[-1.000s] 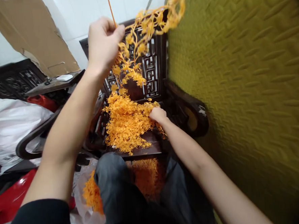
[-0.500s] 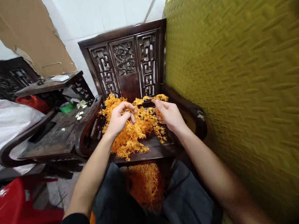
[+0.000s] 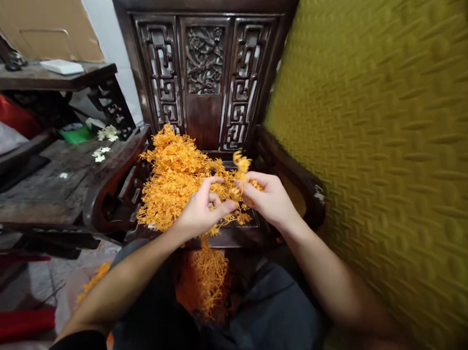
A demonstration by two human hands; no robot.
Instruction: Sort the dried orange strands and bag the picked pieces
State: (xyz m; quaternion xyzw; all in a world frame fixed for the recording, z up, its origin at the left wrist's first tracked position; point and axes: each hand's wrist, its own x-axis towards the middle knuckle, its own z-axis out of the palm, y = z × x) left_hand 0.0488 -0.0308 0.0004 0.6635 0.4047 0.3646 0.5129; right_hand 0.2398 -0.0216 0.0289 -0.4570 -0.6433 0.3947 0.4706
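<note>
A large heap of orange artificial plant sprigs (image 3: pixel 170 173) lies on the seat of a dark carved wooden chair (image 3: pixel 205 121). At the right edge of the heap, my right hand (image 3: pixel 269 196) pinches an orange sprig (image 3: pixel 241 166), whose frilly tip stands up above the fingers. My left hand (image 3: pixel 206 205) is just to the left of that sprig, thumb and forefinger apart and the other fingers curled. Nothing shows in its grasp. More orange strands (image 3: pixel 208 277) hang below the seat's front edge, between my knees.
A yellow-green textured foam mat (image 3: pixel 374 134) stands close along the right side. On the left, a wooden bench (image 3: pixel 59 175) holds a green tape roll (image 3: pixel 75 133) and small pale flower pieces (image 3: pixel 101 153). A red plastic stool (image 3: pixel 23 325) is at lower left.
The view has shifted closer and downward. My right hand has brought the sprig from lying sideways to upright, and my left hand has moved from over the heap to beside it.
</note>
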